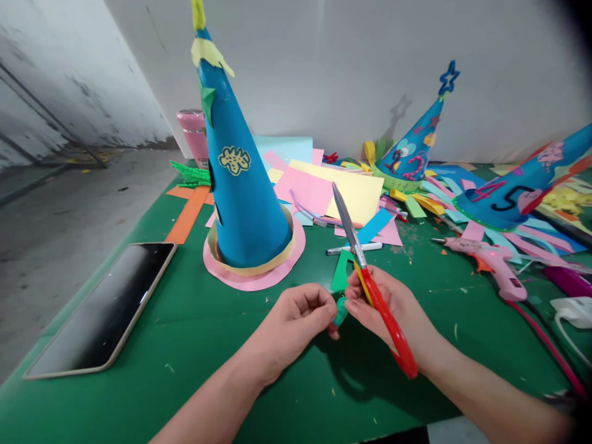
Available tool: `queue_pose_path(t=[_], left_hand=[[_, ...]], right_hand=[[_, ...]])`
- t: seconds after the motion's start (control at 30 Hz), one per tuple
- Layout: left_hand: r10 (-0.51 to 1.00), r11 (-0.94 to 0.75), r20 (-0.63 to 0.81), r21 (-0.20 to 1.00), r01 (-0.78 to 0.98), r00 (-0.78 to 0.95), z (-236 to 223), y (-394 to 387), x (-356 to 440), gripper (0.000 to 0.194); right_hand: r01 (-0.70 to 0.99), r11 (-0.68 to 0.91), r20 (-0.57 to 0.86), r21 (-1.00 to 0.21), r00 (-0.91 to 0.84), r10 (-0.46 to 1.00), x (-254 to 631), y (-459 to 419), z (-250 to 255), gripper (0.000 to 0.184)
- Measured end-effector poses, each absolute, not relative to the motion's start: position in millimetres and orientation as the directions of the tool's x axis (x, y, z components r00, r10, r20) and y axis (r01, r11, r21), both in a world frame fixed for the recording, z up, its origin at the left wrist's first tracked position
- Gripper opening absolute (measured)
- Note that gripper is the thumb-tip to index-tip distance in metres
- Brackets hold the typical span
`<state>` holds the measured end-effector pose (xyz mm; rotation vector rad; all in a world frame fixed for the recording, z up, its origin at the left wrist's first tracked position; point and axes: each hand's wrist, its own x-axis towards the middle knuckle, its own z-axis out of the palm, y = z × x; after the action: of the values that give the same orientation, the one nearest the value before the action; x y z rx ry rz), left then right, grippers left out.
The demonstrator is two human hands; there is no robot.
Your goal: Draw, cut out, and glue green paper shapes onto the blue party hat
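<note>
My left hand (308,320) pinches a small green paper cutout (341,311) between thumb and fingers, low over the table. Close beside it, my right hand (393,308) is closed around scissors (379,302) with red handles, their blades pointing up and away from me. The right fingertips come near or touch the cutout's edge; I cannot tell which. Behind the hands lies a green paper strip (341,272) with a cut-out gap. A tall blue paper cone hat (245,185) with a pink brim (245,282) stands upright to the left, bearing a yellow cloud shape.
A phone or tablet (102,308) lies at the left. Coloured paper sheets (314,191) and a pen (354,249) lie behind. Two decorated blue cone hats (411,148) (504,194) stand at right, near a pink glue gun (490,256) with cords. A pink bottle (194,135) stands at back left.
</note>
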<state>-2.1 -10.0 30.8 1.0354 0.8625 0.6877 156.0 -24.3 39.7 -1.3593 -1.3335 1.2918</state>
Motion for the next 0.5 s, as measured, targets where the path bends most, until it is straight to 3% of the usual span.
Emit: queue_pose_path(t=[0.23,0.37,0.5], left_hand=[[0.834,0.355,-0.284,0.932,-0.066,0.473,35,-11,0,0.017],[0.851,0.342,-0.278,0.938,-0.067,0.445,34,-9,-4,0.018],[0.876,0.316,-0.253,0.944,-0.094,0.411,33,-8,-10,0.018]], right_hand=[[0.131,-0.137,-0.151,-0.982,-0.105,0.983,157,-27,38,0.028],[0.094,-0.235,-0.248,-0.967,-0.157,0.956,172,-32,41,0.025],[0.213,-0.319,-0.354,-0.924,-0.154,0.922,205,-42,47,0.024]])
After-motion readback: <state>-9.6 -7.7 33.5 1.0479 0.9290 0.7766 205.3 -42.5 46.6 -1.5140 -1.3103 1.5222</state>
